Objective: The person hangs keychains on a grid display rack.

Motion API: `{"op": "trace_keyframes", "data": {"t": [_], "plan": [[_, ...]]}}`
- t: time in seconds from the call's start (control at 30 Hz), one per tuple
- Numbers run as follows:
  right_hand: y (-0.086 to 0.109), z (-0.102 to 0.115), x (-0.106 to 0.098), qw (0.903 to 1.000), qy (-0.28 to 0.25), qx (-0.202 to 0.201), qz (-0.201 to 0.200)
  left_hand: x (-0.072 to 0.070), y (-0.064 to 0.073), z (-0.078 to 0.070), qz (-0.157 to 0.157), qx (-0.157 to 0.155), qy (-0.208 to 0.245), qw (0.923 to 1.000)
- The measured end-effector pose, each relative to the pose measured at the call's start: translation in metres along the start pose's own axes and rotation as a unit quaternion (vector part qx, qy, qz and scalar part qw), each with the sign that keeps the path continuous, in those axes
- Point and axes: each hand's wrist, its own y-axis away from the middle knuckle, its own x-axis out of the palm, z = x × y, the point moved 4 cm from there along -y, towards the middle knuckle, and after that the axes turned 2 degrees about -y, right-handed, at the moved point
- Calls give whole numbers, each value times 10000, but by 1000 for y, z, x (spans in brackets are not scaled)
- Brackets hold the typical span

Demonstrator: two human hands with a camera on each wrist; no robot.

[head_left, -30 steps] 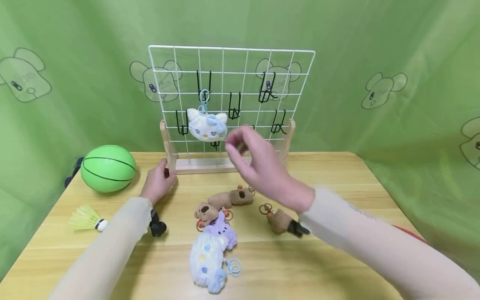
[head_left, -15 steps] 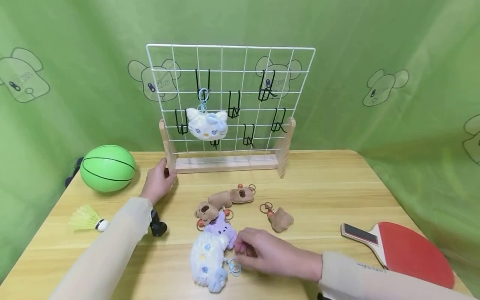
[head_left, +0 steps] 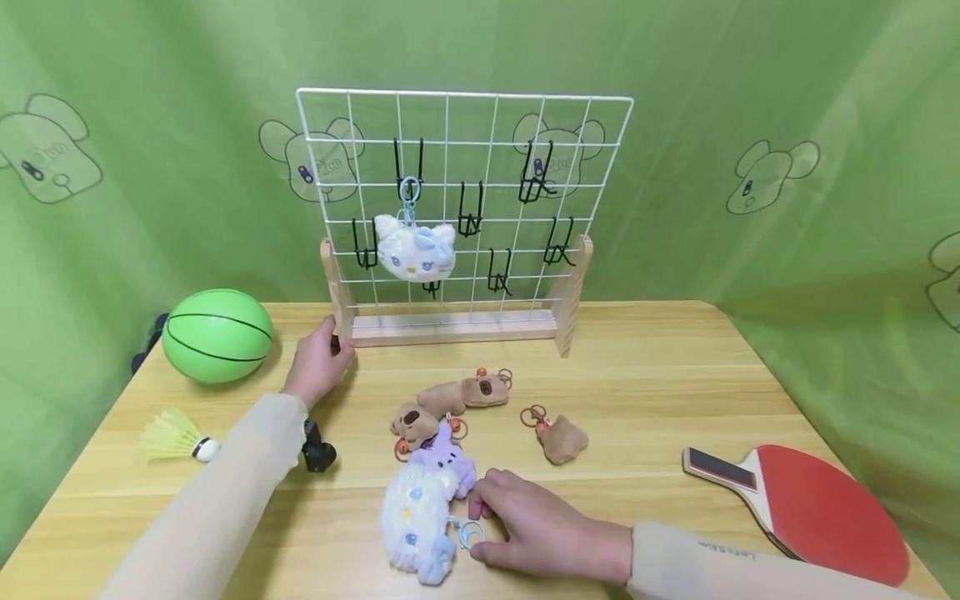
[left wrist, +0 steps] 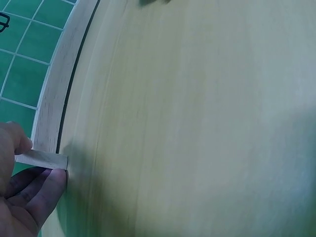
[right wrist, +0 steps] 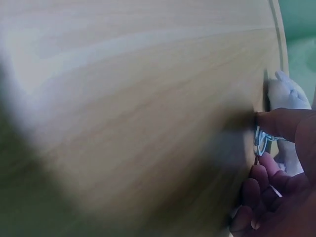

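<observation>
My left hand [head_left: 318, 367] grips the wooden side stand [left wrist: 44, 159] of the white wire grid rack [head_left: 453, 320], thumb on one side and fingers on the other. My right hand [head_left: 536, 529] is low over the table at the light-blue key ring [head_left: 471, 534] of a white plush cat-head keychain [head_left: 412, 521]. Thumb and forefinger stand apart on either side of that ring, also in the right wrist view; no firm pinch shows. A purple plush keychain [head_left: 450, 465] lies against the white one. Another white cat-head keychain [head_left: 415, 250] hangs from a black hook on the rack.
Brown plush keychains [head_left: 412, 423] lie in front of the rack, with another brown keychain [head_left: 562, 440] to their right. Several black hooks [head_left: 470, 218] are on the grid. A green ball [head_left: 217, 336] and shuttlecock [head_left: 176, 437] lie left, a red table-tennis bat [head_left: 825, 512] right.
My right hand has come down from the rack, beside the hanging cat-head keychain, to the key ring on the table, and its thumb and forefinger have spread around it. My left hand has stayed put.
</observation>
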Motion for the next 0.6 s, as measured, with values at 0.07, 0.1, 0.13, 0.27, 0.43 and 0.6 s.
{"op": "trace_keyframes", "data": {"t": [0.07, 0.1, 0.13, 0.27, 0.43, 0.6], "plan": [[0, 0, 0, 10000, -26, -9, -2, 0, 0, 0, -30, -9, -19, 10000], [0, 0, 0, 10000, -63, -1, 23, 1, -1, 1, -47, -9, -31, 10000], [0, 0, 0, 9999, -100, -5, 50, 1, -1, 1, -60, -4, -40, 10000], [0, -3, -2, 9988, -436, -42, 207, 1, -1, 2, -77, 14, -36, 10000], [3, -7, -6, 9931, -1088, -246, 355, 1, -1, 4, -69, -24, -63, 10000], [8, -11, -11, 9848, -1556, -707, 303, 1, 0, 2, -42, -45, -76, 10000]]}}
